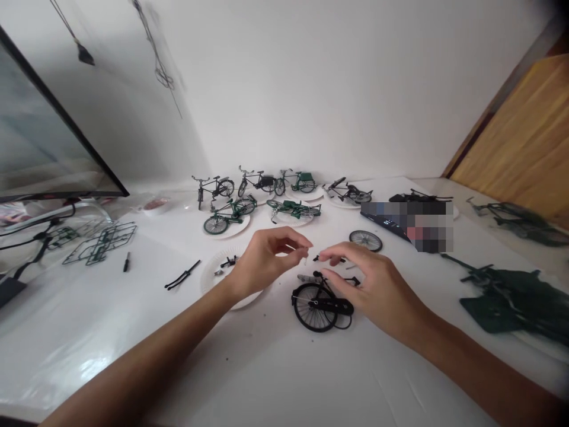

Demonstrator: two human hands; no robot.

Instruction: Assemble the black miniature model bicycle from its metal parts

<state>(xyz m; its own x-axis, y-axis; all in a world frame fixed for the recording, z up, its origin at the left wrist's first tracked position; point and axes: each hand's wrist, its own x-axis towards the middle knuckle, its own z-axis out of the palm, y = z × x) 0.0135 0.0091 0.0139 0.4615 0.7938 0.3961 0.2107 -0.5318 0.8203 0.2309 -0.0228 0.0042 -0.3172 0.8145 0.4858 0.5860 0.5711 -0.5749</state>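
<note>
The white table (178,356) before me spreads around a one-wheeled black model bicycle (322,305) lying on its side. Left of the bicycle sits a paper plate (207,279). The right hand (371,276) is at the bicycle's right end, thumb and fingers parted, visibly gripping nothing. Beyond the bicycle's left end, the left hand (271,255) is pinched closed. A loose wheel (365,241) lies beyond the bicycle, rightward. Tiniest, a pale piece (306,259) sits in that pinch.

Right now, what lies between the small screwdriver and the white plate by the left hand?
One thin black forked part, between screwdriver and plate, touching neither; head view.
</note>
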